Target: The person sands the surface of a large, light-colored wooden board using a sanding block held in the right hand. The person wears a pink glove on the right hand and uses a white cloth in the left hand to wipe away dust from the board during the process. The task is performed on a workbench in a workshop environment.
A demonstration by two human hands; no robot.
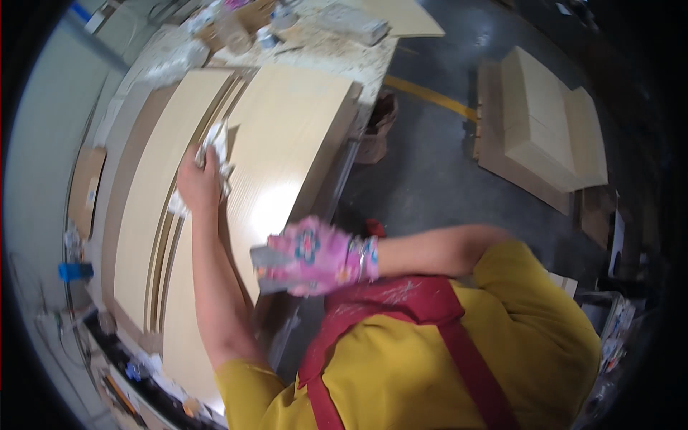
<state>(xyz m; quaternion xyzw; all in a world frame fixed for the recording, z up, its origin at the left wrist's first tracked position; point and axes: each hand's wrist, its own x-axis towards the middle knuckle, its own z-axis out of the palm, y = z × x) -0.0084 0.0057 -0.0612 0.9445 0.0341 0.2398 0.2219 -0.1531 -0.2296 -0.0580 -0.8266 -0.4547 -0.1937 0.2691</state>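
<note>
In the head view, the bare left hand has its fingers closed round a crumpled white cloth, which sticks out beyond the fingertips and also below the palm. This hand is over the groove between two pale wooden panels: the narrower panel lies to its left, the wider panel to its right. The right hand, in a pink flowered glove, grips a flat grey pad that juts out to its left, near the wider panel's edge; whether pad and panel touch, I cannot tell. Well beyond both hands, bottles stand on the worktable. Far off to the right hand's right is a pale board stack.
</note>
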